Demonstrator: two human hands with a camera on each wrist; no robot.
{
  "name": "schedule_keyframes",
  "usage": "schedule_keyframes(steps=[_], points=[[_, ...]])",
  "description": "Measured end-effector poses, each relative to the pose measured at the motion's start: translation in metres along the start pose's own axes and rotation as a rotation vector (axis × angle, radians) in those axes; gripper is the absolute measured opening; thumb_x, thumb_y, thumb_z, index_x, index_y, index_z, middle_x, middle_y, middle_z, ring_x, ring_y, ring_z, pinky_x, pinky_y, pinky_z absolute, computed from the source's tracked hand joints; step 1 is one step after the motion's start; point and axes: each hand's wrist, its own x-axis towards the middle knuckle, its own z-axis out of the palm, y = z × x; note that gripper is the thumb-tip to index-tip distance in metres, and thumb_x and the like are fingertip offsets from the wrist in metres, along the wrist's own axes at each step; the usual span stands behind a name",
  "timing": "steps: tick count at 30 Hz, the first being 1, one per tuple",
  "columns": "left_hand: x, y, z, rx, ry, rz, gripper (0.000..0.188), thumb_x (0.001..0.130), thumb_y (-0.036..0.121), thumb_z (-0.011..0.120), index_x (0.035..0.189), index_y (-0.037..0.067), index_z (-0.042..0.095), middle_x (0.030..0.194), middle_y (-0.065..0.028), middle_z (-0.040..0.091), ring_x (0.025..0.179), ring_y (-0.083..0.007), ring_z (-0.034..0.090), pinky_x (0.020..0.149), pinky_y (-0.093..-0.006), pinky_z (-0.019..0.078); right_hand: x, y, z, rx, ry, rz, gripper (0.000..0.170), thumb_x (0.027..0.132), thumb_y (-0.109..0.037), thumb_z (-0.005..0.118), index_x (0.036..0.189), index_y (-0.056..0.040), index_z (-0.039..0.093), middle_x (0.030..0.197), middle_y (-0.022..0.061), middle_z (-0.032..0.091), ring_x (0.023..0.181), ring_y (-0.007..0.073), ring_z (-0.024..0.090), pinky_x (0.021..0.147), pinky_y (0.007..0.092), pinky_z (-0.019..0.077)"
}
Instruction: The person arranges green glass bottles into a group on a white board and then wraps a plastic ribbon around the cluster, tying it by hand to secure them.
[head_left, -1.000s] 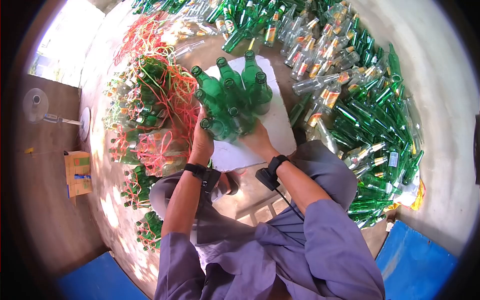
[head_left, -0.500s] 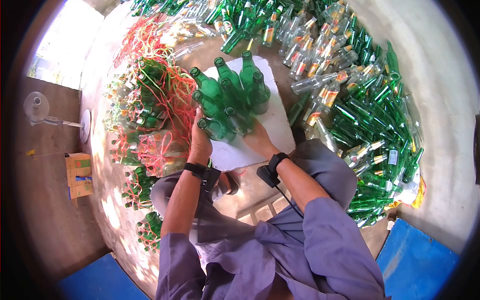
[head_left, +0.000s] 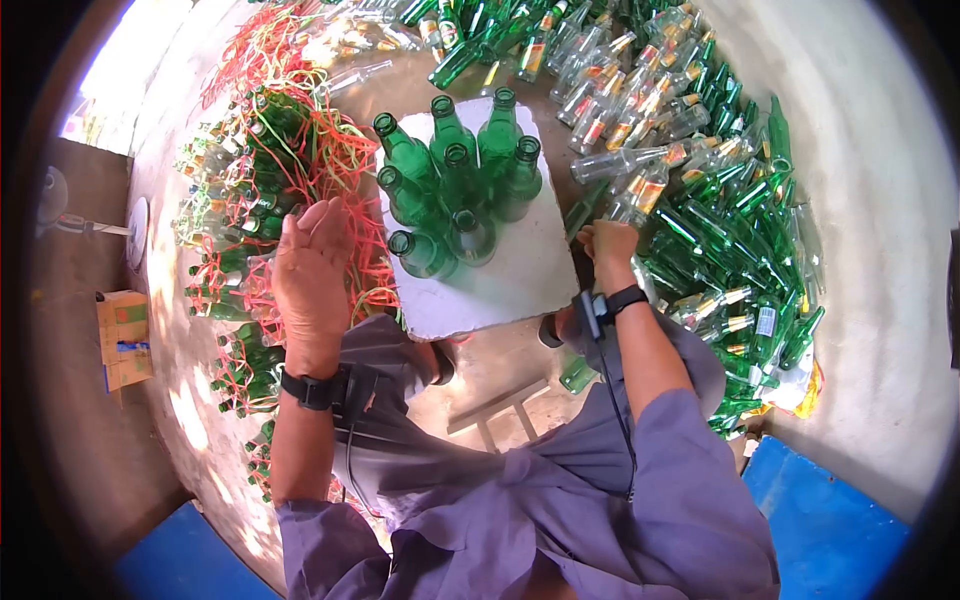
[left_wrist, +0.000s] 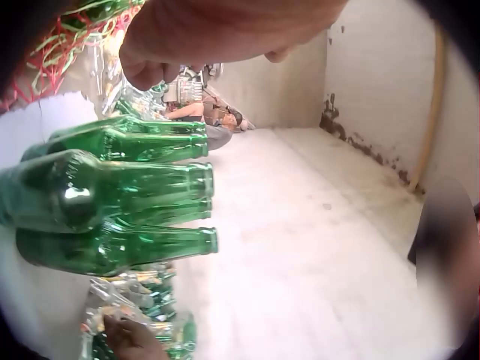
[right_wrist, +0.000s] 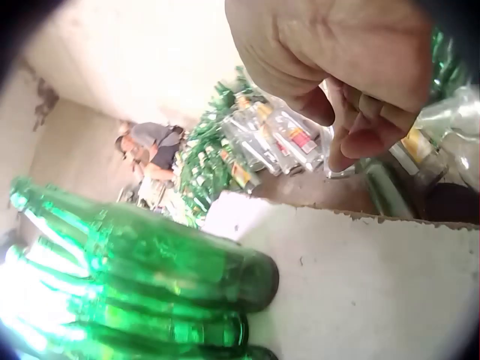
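A cluster of several green glass bottles [head_left: 460,185] stands upright on a white slab [head_left: 500,300] in front of the person. In the head view the left hand [head_left: 312,262] is raised to the left of the slab, palm up and fingers extended, apart from the bottles and holding nothing. The right hand [head_left: 610,248] is off the slab's right edge, its fingers loosely bent and pointing down over a green bottle [right_wrist: 386,184] lying there. Nothing shows in its grasp in the right wrist view. Bottle necks [left_wrist: 180,176] lie below the left hand in the left wrist view.
Loose clear bottles with labels [head_left: 640,110] and green bottles [head_left: 725,235] pile up at the right. Red and green plastic strings [head_left: 285,60] tangle over bundled bottles at the left. A cardboard box [head_left: 125,340] stands farther left. Another person [right_wrist: 154,146] sits in the background.
Both hands held the green bottle cluster on the slab earlier and have let it go. The left hand has moved left, the right hand right past the slab's edge. The bottles remain standing.
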Motion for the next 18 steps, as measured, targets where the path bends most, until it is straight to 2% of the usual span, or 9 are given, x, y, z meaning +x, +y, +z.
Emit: schedule_keyframes(steps=[1,5,6,8,9,12,14,16,18], points=[[0.001,0.003,0.001,-0.068,0.006,-0.047,0.061,0.103,0.045,0.038,0.138,-0.004,0.044,0.146,-0.0214,0.046,0.136,-0.0297,0.043,0.111,-0.0430,0.0319,0.006,-0.003,-0.003,0.288,0.044,0.212,0.014,0.082,-0.007,0.058,0.086,0.0038,0.064,0.079,0.0145,0.069,0.066,0.0243,0.070,0.051,0.0313,0.0517],[0.005,0.012,0.012,-0.160,0.028,-0.047,0.065,0.103,0.048,0.036,0.139,-0.005,0.044,0.148,-0.0230,0.043,0.138,-0.0311,0.041,0.112,-0.0427,0.0308,0.047,0.008,-0.002,0.213,0.013,0.351,0.008,0.080,-0.007,0.060,0.084,0.0001,0.059,0.077,0.0100,0.064,0.064,0.0222,0.067,0.050,0.0290,0.0510],[-0.002,0.015,0.008,-0.166,0.049,-0.053,0.065,0.103,0.048,0.036,0.139,-0.005,0.044,0.148,-0.0230,0.043,0.138,-0.0311,0.041,0.112,-0.0427,0.0308,0.053,0.025,-0.006,0.192,0.007,0.360,0.008,0.080,-0.007,0.060,0.084,0.0001,0.059,0.077,0.0100,0.064,0.064,0.0222,0.067,0.050,0.0290,0.0510],[-0.002,0.017,0.002,-0.281,-0.056,-0.084,0.065,0.103,0.049,0.036,0.139,-0.005,0.045,0.150,-0.0241,0.040,0.140,-0.0319,0.038,0.113,-0.0434,0.0299,0.081,0.044,0.001,0.146,-0.134,0.397,0.009,0.084,-0.009,0.064,0.089,-0.0032,0.059,0.072,0.0071,0.060,0.064,0.0211,0.064,0.054,0.0356,0.0529],[-0.003,0.018,0.003,-0.318,-0.063,-0.095,0.066,0.103,0.049,0.036,0.139,-0.006,0.045,0.152,-0.0254,0.036,0.141,-0.0332,0.037,0.113,-0.0445,0.0299,0.087,0.047,0.004,0.139,-0.134,0.401,0.009,0.084,-0.009,0.064,0.089,-0.0032,0.059,0.072,0.0071,0.060,0.064,0.0211,0.064,0.054,0.0356,0.0529],[-0.008,0.020,0.006,-0.425,-0.100,-0.108,0.065,0.104,0.047,0.036,0.136,-0.008,0.046,0.148,-0.0293,0.039,0.139,-0.0371,0.038,0.117,-0.0458,0.0259,0.113,0.059,0.012,-0.072,-0.127,0.302,0.008,0.083,-0.009,0.066,0.082,-0.0046,0.059,0.068,0.0048,0.054,0.058,0.0198,0.058,0.053,0.0359,0.0508],[-0.011,0.019,0.012,-0.429,-0.072,-0.109,0.065,0.103,0.048,0.035,0.136,-0.008,0.046,0.148,-0.0302,0.039,0.138,-0.0372,0.039,0.115,-0.0463,0.0289,0.133,0.080,0.012,-0.196,-0.105,0.283,0.013,0.082,-0.009,0.068,0.076,-0.0035,0.057,0.067,0.0053,0.053,0.057,0.0193,0.056,0.052,0.0361,0.0494],[-0.006,0.017,0.012,-0.405,-0.173,-0.090,0.068,0.103,0.050,0.036,0.137,-0.008,0.046,0.149,-0.0305,0.038,0.137,-0.0373,0.040,0.112,-0.0465,0.0326,0.139,0.072,0.017,-0.264,-0.117,0.279,0.015,0.082,-0.009,0.068,0.074,-0.0022,0.057,0.067,0.0064,0.053,0.057,0.0196,0.056,0.050,0.0362,0.0487],[-0.007,0.016,0.014,-0.365,-0.145,-0.095,0.069,0.102,0.052,0.036,0.139,-0.006,0.045,0.149,-0.0302,0.037,0.136,-0.0371,0.042,0.109,-0.0456,0.0353,0.142,0.077,0.017,-0.336,-0.126,0.288,0.018,0.082,-0.010,0.069,0.072,-0.0009,0.057,0.067,0.0075,0.054,0.058,0.0199,0.057,0.049,0.0363,0.0480]])
